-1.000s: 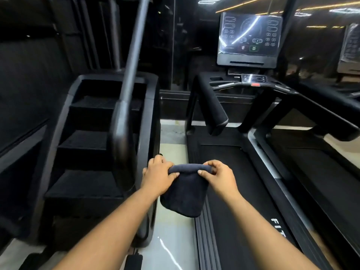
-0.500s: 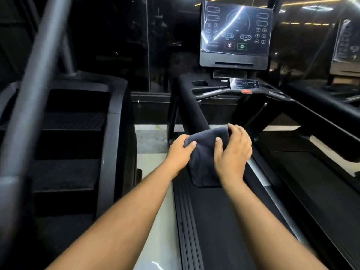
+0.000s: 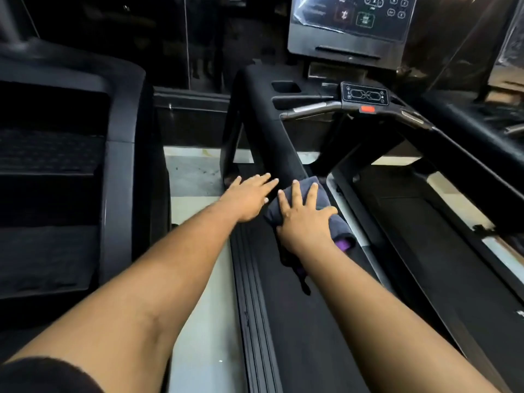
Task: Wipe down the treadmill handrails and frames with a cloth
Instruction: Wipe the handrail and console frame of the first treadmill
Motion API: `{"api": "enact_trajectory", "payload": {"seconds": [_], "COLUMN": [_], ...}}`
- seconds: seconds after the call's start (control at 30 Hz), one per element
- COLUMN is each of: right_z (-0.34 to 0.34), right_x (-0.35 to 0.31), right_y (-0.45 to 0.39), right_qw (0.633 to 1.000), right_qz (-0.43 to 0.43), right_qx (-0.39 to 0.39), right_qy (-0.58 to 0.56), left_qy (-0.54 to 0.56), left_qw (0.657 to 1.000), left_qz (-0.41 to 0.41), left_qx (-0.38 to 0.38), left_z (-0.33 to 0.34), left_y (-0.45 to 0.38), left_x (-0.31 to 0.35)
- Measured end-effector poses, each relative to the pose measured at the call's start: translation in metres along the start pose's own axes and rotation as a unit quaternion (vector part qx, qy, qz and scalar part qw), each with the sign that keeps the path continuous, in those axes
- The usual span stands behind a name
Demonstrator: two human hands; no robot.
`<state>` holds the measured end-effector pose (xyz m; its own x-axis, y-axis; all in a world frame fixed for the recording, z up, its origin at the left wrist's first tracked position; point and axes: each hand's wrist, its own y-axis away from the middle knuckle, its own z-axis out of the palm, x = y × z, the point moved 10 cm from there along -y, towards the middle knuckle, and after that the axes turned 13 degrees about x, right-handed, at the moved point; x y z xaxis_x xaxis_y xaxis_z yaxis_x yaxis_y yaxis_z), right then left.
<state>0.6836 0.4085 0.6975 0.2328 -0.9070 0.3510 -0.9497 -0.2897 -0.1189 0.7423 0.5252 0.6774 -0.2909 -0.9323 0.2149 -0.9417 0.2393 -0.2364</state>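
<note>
cloth (image 3: pixel 326 199): dark, soft terry-like fabric under my right hand (image 3: pixel 304 219)
handrail (image 3: pixel 272 137): matt black, smooth
console screen (image 3: pixel 351 21): glossy, reflective
side rail (image 3: pixel 351 222): silver, brushed-metal look
deck edge (image 3: pixel 252 307): black, ribbed

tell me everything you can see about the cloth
The cloth is a dark grey, soft towel-like fabric, bunched over the near end of the treadmill's left handrail. The right hand presses flat on it with fingers spread; the left hand lies beside it on the rail. A purple patch shows at its lower edge.
</note>
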Motion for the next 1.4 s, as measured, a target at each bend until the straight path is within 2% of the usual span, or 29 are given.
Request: {"api": "enact_trajectory", "payload": {"seconds": [0.17,0.3,0.37,0.47,0.53,0.67,0.8,0.9,1.1,1.2,1.3,1.4], "right_z": [0.004,0.007,0.014,0.026,0.02,-0.001,-0.007,-0.007,-0.003,-0.002,0.012,0.028], "right_x": [-0.01,-0.018,-0.036,-0.055,-0.048,0.002,0.005,0.01,0.016,0.007,-0.027,-0.05], "right_y": [0.083,0.035,0.01,0.013,0.026,0.039,-0.018,-0.051,0.043,0.006,-0.048,-0.05], "right_qw": [0.984,0.986,0.981,0.959,0.963,0.996,0.998,0.996,0.999,0.999,0.992,0.972], "right_qz": [-0.156,-0.145,-0.138,-0.175,-0.19,-0.072,-0.002,0.01,-0.022,-0.021,-0.063,-0.124], "right_qx": [0.0,-0.015,-0.05,-0.079,-0.073,-0.033,-0.039,-0.043,-0.046,-0.031,-0.043,-0.066], "right_qy": [0.087,0.077,0.126,0.209,0.175,0.027,-0.05,-0.08,-0.007,0.0,0.099,0.191], "left_qy": [0.0,0.001,-0.001,-0.005,-0.004,0.001,-0.009,-0.018,-0.019,-0.018,-0.021,-0.02], "left_qw": [0.998,0.998,0.998,0.999,0.998,0.998,0.999,0.999,0.998,0.998,0.999,0.999], "left_qz": [0.055,0.061,0.063,0.049,0.054,0.057,0.047,0.024,0.048,0.053,0.039,0.028], "left_qx": [-0.019,0.0,-0.002,-0.002,-0.009,-0.021,-0.021,-0.012,-0.026,-0.012,-0.01,-0.017], "left_z": [0.021,0.016,0.012,0.01,0.01,0.015,0.013,0.009,0.017,0.009,0.004,0.007], "left_y": [-0.006,-0.019,-0.024,-0.026,-0.023,-0.02,-0.03,-0.038,-0.048,-0.062,-0.074,-0.075], "left_x": [0.013,0.002,-0.003,-0.011,-0.012,-0.006,-0.008,-0.02,-0.025,-0.027,-0.036,-0.043]}}
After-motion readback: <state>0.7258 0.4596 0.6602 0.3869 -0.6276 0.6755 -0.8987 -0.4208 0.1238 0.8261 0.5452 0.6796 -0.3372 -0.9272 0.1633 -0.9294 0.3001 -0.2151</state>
